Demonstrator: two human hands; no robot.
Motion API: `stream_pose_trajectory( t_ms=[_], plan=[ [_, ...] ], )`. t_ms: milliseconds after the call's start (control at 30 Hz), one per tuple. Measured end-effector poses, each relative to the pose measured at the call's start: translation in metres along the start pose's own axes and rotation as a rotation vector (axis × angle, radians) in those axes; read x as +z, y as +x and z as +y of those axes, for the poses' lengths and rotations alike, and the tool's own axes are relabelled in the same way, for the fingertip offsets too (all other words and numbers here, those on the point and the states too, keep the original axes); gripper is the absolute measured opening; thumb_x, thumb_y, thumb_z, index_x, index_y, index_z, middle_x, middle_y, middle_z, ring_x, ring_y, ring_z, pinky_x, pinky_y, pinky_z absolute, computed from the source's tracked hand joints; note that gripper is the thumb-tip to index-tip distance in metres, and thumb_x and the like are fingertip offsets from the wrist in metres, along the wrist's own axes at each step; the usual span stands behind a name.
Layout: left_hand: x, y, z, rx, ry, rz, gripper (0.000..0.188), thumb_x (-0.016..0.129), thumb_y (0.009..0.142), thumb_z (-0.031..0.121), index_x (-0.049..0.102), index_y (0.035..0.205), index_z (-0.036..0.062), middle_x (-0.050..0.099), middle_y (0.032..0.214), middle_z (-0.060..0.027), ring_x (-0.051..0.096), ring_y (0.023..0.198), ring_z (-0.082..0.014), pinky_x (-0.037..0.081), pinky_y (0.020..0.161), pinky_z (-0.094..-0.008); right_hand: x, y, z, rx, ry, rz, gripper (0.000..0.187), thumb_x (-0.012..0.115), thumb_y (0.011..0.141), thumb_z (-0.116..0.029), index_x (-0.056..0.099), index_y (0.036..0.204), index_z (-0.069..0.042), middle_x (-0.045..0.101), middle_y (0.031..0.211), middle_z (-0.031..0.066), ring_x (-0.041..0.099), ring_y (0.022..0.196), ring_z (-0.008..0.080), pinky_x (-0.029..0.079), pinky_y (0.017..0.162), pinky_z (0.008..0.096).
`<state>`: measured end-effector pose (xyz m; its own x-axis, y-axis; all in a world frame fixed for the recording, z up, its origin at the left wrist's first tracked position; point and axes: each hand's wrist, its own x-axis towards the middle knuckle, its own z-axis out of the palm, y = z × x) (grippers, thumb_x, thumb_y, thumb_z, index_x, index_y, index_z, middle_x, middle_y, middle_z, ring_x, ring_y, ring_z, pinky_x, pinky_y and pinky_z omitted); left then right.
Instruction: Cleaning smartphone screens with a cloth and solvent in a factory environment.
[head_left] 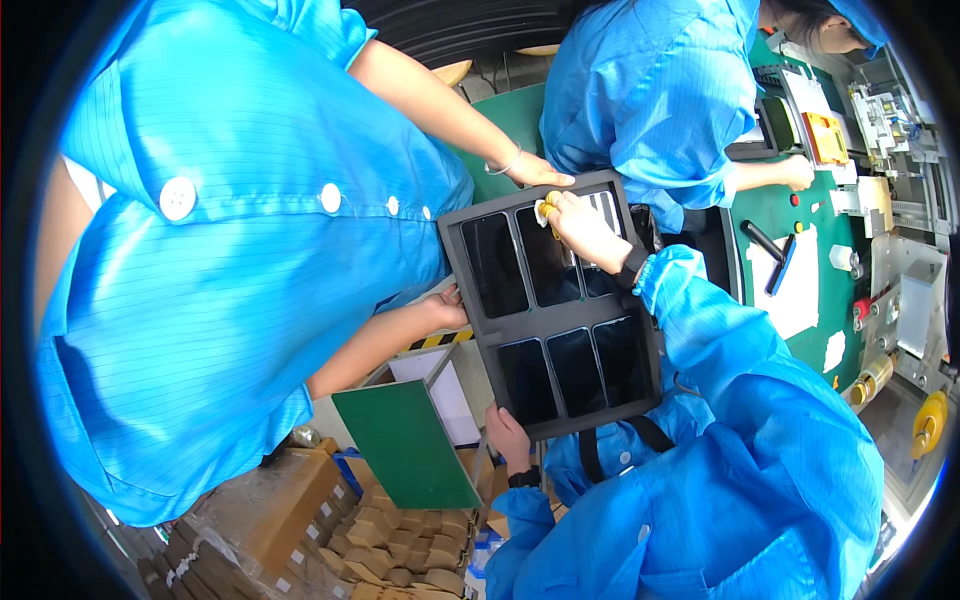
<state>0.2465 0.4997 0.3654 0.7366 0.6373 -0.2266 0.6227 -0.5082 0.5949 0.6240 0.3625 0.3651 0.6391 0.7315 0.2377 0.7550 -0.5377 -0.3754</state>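
A black tray (485,325) is held up in front of me, with several dark glassy screen panels (550,265) lying in its compartments. My left hand (508,440) grips the tray's near left corner, thumb over the rim. Above the far row of panels is my right hand (585,230), yellow covers on its fingertips, pinching a small white cloth (543,213) against or just over a panel. Facing me on the left, a co-worker in a blue coat also supports the tray: one hand (540,172) is at its far edge, the other (447,305) at its left side.
A second co-worker (650,100) leans over the green workbench (765,212) at the far right. On that bench lie a black-handled scraper-like tool (780,262) and white paper (795,310). Machine parts (915,310) line the right. A green board (405,445) and brown cartons (400,545) stand low left.
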Motion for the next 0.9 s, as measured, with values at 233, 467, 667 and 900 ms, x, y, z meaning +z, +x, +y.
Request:
stream_pose_trajectory(
  t_ms=[233,467,667,900],
  plan=[
    [-0.004,0.002,0.012,0.030,-0.005,0.068,0.026,0.040,0.096,0.014,0.054,0.105,-0.0049,0.056,0.092,-0.0243,0.054,0.085,-0.0428,0.043,0.075,-0.0445,0.002,-0.077,-0.033,-0.368,0.183,-0.434,0.012,0.059,0.072,-0.009,0.058,0.081,-0.001,0.055,0.080,0.0129,0.058,0.078,0.0281,0.050,0.068,0.0369],
    [-0.002,0.000,0.007,0.038,0.010,0.061,0.025,0.041,0.096,0.015,0.054,0.104,-0.0046,0.056,0.092,-0.0244,0.053,0.085,-0.0429,0.043,0.074,-0.0446,-0.039,-0.009,-0.004,-0.210,-0.065,-0.318,0.019,0.054,0.076,-0.007,0.058,0.092,0.001,0.054,0.090,0.0142,0.056,0.084,0.0285,0.049,0.074,0.0362],
    [-0.002,-0.001,0.007,0.025,-0.006,0.048,0.025,0.041,0.095,0.014,0.054,0.106,-0.0046,0.056,0.093,-0.0240,0.054,0.086,-0.0428,0.043,0.074,-0.0453,-0.007,-0.049,-0.032,-0.247,0.246,-0.355,0.008,0.055,0.075,-0.009,0.058,0.077,-0.002,0.056,0.081,0.0124,0.058,0.079,0.0276,0.048,0.074,0.0376],
    [-0.001,-0.002,-0.007,0.020,0.007,0.045,0.026,0.041,0.095,0.013,0.054,0.109,-0.0047,0.057,0.097,-0.0235,0.054,0.089,-0.0428,0.043,0.077,-0.0453,-0.013,-0.012,-0.031,-0.103,0.090,-0.267,0.020,0.057,0.075,-0.010,0.059,0.092,0.000,0.055,0.091,0.0158,0.055,0.088,0.0307,0.046,0.080,0.0384]
  ],
)
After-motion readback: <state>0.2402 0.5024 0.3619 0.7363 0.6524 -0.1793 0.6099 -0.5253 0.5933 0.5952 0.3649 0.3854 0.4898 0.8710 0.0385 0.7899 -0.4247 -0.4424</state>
